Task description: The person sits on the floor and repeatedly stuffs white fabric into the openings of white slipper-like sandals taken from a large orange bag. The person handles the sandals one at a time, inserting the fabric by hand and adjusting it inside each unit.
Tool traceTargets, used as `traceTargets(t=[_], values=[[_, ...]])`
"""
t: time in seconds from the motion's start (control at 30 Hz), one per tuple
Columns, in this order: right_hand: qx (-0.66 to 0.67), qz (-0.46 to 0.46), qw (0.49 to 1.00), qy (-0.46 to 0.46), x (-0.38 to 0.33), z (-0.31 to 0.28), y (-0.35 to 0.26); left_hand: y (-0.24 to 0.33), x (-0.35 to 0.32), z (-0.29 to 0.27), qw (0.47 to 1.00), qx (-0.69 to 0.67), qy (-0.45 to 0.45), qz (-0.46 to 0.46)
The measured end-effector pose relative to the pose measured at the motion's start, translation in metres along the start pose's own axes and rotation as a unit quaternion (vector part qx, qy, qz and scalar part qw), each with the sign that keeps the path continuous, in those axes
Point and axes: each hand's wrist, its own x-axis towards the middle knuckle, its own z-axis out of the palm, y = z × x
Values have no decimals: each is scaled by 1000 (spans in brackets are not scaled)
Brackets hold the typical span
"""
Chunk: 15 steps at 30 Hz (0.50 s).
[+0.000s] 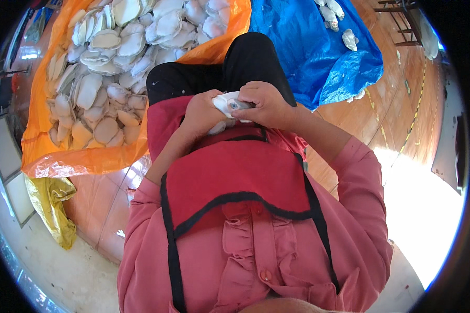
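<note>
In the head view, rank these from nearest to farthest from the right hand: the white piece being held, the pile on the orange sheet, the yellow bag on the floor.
1. White piece: held between the right hand and left hand, over the lap.
2. Pile of white pieces: on the orange sheet, to the person's left.
3. Yellow bag: on the floor, far lower left.
</note>
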Motion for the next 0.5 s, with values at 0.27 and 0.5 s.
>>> traceTargets(t=[0.27, 0.5], values=[[194, 52, 979, -20, -10, 3, 7, -2, -4, -2, 968, 142, 51, 199], [416, 165, 883, -141, -17, -18, -3, 2, -13, -14, 955, 43, -56, 288]])
